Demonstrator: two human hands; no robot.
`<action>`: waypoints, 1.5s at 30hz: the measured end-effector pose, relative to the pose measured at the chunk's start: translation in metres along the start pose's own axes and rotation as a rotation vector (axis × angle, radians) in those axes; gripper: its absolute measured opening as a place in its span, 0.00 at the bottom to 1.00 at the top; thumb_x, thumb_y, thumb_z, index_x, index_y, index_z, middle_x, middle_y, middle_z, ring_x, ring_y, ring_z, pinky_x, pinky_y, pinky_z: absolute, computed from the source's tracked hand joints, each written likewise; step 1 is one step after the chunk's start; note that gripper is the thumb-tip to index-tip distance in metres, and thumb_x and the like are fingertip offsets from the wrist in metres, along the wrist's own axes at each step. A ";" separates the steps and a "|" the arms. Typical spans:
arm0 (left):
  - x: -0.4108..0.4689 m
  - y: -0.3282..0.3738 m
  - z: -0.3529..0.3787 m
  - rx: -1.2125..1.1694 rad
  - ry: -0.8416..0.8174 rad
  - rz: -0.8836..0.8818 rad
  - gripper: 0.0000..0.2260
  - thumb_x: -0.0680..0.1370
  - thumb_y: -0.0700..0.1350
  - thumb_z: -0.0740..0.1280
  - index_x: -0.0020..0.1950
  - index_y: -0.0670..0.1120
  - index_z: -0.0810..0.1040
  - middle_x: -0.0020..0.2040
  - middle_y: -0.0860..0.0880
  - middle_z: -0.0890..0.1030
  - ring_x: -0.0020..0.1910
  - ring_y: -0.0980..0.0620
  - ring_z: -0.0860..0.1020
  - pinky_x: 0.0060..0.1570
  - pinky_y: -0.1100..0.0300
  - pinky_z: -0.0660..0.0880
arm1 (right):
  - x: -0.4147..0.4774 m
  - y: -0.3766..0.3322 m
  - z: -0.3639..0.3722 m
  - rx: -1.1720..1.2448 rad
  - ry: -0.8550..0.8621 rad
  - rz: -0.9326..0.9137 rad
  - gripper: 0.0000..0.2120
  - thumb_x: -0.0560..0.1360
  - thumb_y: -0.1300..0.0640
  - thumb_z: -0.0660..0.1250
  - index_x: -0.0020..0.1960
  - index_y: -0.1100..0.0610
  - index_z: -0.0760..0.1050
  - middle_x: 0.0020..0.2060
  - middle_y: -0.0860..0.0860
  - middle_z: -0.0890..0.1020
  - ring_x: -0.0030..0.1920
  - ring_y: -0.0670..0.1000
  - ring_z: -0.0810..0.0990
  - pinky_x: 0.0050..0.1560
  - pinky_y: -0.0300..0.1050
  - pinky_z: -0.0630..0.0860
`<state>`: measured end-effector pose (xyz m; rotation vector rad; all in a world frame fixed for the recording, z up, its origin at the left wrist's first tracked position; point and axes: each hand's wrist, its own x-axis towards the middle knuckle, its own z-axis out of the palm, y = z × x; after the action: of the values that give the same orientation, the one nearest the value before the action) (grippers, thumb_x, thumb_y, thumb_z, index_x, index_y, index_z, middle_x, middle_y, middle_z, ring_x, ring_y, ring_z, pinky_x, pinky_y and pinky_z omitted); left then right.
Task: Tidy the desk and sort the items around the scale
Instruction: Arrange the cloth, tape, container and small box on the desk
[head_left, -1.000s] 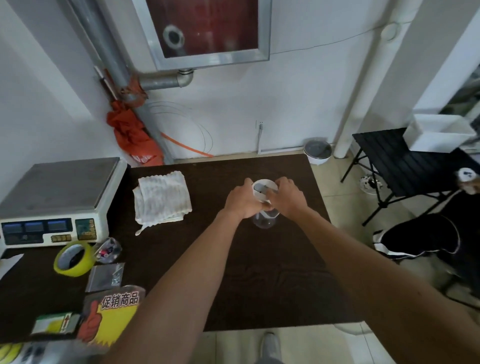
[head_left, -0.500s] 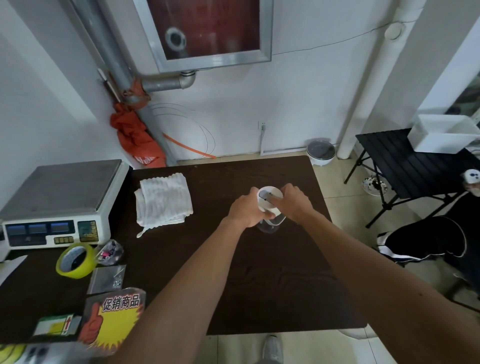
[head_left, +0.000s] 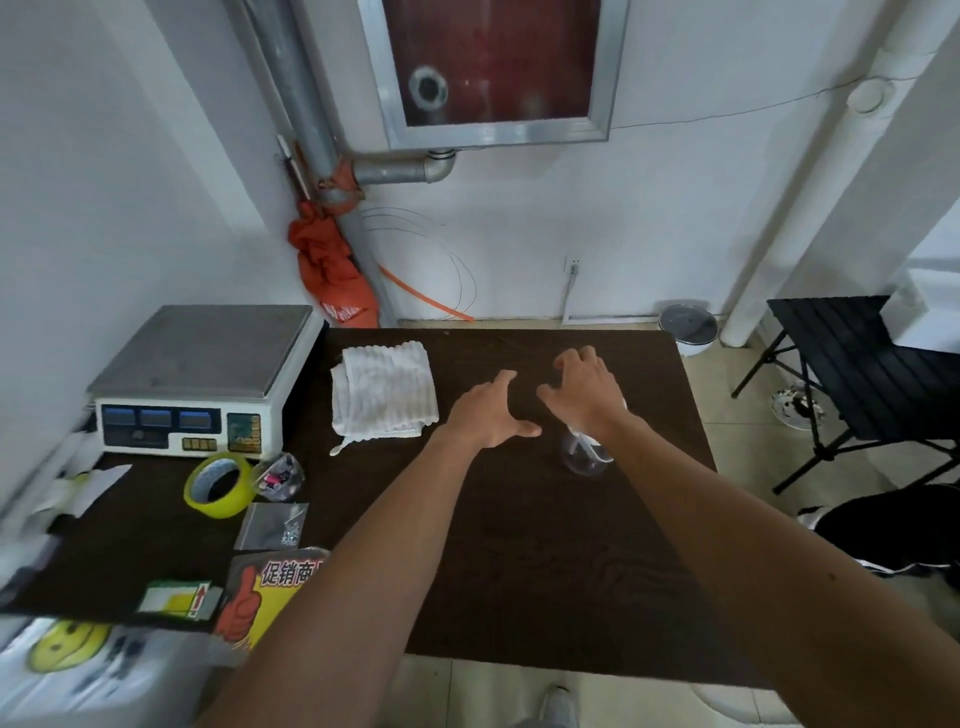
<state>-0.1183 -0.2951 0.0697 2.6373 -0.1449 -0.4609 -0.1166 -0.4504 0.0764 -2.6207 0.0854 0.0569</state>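
My left hand (head_left: 488, 410) and right hand (head_left: 584, 389) hover spread, empty. They have released the clear cup (head_left: 582, 460) near the tabletop's (head_left: 519, 571) right edge.

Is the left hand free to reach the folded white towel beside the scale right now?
Probably yes. The left hand is open, holds nothing, and is just right of the towel, with only bare desk between them.
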 end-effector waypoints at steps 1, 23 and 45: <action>-0.004 -0.011 -0.006 -0.009 0.013 -0.013 0.42 0.72 0.56 0.77 0.79 0.53 0.58 0.76 0.46 0.69 0.74 0.43 0.69 0.70 0.45 0.70 | 0.001 -0.011 0.003 -0.012 -0.012 -0.017 0.23 0.76 0.49 0.68 0.68 0.57 0.71 0.64 0.55 0.72 0.63 0.57 0.73 0.63 0.53 0.73; -0.155 -0.310 -0.109 -0.068 0.260 -0.482 0.20 0.80 0.42 0.63 0.72 0.49 0.68 0.59 0.42 0.81 0.60 0.39 0.79 0.52 0.52 0.73 | -0.028 -0.270 0.168 -0.020 -0.364 -0.374 0.14 0.78 0.49 0.66 0.59 0.55 0.76 0.55 0.52 0.78 0.54 0.53 0.79 0.54 0.50 0.76; -0.165 -0.467 -0.079 -0.201 0.132 -0.490 0.22 0.81 0.41 0.59 0.75 0.50 0.65 0.65 0.41 0.79 0.63 0.37 0.76 0.59 0.48 0.73 | -0.062 -0.362 0.330 -0.065 -0.757 -0.347 0.28 0.81 0.49 0.59 0.80 0.52 0.57 0.58 0.58 0.81 0.50 0.58 0.81 0.49 0.52 0.75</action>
<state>-0.2346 0.1836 -0.0269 2.4784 0.5708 -0.4273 -0.1602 0.0299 -0.0278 -2.4580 -0.6330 0.9192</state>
